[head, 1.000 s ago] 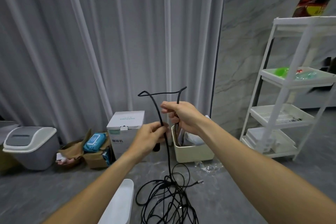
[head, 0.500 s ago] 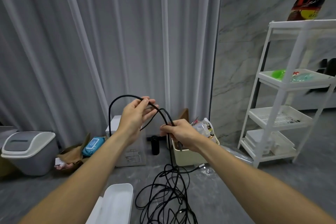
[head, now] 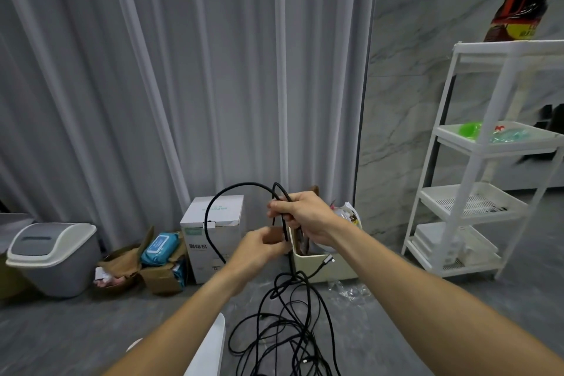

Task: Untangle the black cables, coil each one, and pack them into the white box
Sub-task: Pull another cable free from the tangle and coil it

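grey floor (head: 91, 330) | grey curtain (head: 183, 70) | black cables (head: 283, 323) tangled on floor

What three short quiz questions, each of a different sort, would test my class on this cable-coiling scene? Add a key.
1. True or false: the right hand grips the raised black cable loop.
2. Where does the tangle of black cables lie? A) on the white shelf rack B) on the floor C) inside the grey bin
3. Fill in: the left hand is ___ the right hand in the picture.

Key: 1 true; 2 B; 3 below.
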`<state>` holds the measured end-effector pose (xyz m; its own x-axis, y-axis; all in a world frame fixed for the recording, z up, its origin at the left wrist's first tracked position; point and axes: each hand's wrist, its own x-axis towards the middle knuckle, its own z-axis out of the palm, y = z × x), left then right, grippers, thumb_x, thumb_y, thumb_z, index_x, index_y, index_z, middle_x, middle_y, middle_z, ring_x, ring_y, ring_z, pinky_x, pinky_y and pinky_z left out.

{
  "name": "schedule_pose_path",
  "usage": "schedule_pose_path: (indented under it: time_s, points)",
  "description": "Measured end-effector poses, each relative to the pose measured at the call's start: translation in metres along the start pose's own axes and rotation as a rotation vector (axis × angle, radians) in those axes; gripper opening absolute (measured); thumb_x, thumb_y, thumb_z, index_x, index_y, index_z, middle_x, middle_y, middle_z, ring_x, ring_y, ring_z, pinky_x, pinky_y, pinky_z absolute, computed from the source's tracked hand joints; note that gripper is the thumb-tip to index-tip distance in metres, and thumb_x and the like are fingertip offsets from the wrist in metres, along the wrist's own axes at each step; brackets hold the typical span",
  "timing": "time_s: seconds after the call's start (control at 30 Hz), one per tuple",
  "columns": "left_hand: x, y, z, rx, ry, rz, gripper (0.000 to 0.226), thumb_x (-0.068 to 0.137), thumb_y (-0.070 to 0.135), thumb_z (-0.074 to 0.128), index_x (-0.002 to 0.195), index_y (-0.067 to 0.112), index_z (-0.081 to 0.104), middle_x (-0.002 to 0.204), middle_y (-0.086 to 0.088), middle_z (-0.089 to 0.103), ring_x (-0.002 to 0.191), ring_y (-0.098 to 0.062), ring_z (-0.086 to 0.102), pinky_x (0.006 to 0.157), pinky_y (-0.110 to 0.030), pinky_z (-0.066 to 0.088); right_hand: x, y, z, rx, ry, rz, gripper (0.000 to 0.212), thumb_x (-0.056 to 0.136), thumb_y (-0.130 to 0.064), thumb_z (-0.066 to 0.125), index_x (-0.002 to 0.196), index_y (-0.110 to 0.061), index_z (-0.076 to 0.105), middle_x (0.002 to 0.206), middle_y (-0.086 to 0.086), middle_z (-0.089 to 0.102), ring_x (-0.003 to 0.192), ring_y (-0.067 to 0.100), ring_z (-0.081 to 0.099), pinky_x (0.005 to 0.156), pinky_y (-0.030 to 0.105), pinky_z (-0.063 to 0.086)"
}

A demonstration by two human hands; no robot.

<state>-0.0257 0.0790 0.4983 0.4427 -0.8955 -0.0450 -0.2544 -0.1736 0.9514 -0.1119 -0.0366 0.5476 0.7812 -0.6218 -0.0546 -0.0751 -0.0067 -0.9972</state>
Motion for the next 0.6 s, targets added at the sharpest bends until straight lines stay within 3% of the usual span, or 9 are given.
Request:
schedule_pose_path:
  time_s: [0.13, 0.23, 0.37, 0.47, 0.6]
  points:
    - [0.010, 0.001, 0.002, 0.095, 0.105, 0.065, 0.009, 0.093, 0.026, 0.066, 0.101, 0.028, 0.072, 0.098, 0.005, 0.076, 0.095, -0.015, 0.071, 0.090, -0.038, 0.057, -0.002, -0.005, 0.000, 0.130, -0.035, 0.040, 0.006, 0.092, -0.006, 0.065, 0.090, -0.004, 0.071, 0.083, 0.009, 0.071, 0.047, 0.003, 0.041, 0.043, 0.014, 0.033]
    - [0.014, 0.006, 0.000, 0.001, 0.133, 0.066, 0.012, 0.099, 0.018, 0.059, 0.095, 0.023, 0.070, 0.101, -0.005, 0.075, 0.088, -0.017, 0.072, 0.082, -0.032, 0.059, -0.005, -0.010, -0.006, 0.182, -0.043, 0.033, 0.006, 0.091, -0.004, 0.067, 0.096, -0.004, 0.071, 0.082, 0.007, 0.068, 0.052, 0.005, 0.040, 0.046, 0.015, 0.031]
    - [0.016, 0.021, -0.009, -0.206, 0.263, 0.081, 0.013, 0.100, 0.010, 0.054, 0.097, 0.014, 0.067, 0.098, -0.010, 0.070, 0.081, -0.016, 0.067, 0.072, -0.023, 0.059, -0.004, 0.003, -0.018, 0.083, -0.002, 0.060, 0.021, 0.090, 0.001, 0.063, 0.110, -0.003, 0.068, 0.078, 0.002, 0.060, 0.056, 0.007, 0.041, 0.047, 0.015, 0.031]
    - [0.016, 0.033, -0.021, -0.292, 0.320, 0.099, 0.012, 0.101, 0.013, 0.054, 0.103, 0.011, 0.066, 0.103, -0.008, 0.070, 0.086, -0.020, 0.070, 0.074, -0.024, 0.060, -0.003, 0.022, -0.022, -0.052, 0.033, 0.096, 0.029, 0.086, 0.007, 0.061, 0.111, -0.005, 0.069, 0.079, 0.001, 0.059, 0.059, 0.008, 0.042, 0.048, 0.016, 0.032]
    - [0.015, 0.047, -0.029, -0.333, 0.331, 0.130, 0.012, 0.102, 0.015, 0.053, 0.103, 0.013, 0.064, 0.105, -0.006, 0.071, 0.092, -0.024, 0.071, 0.076, -0.023, 0.060, -0.001, 0.038, -0.025, -0.266, 0.037, 0.118, 0.031, 0.082, -0.003, 0.071, 0.111, -0.014, 0.069, 0.079, -0.007, 0.059, 0.068, 0.005, 0.051, 0.054, 0.014, 0.039]
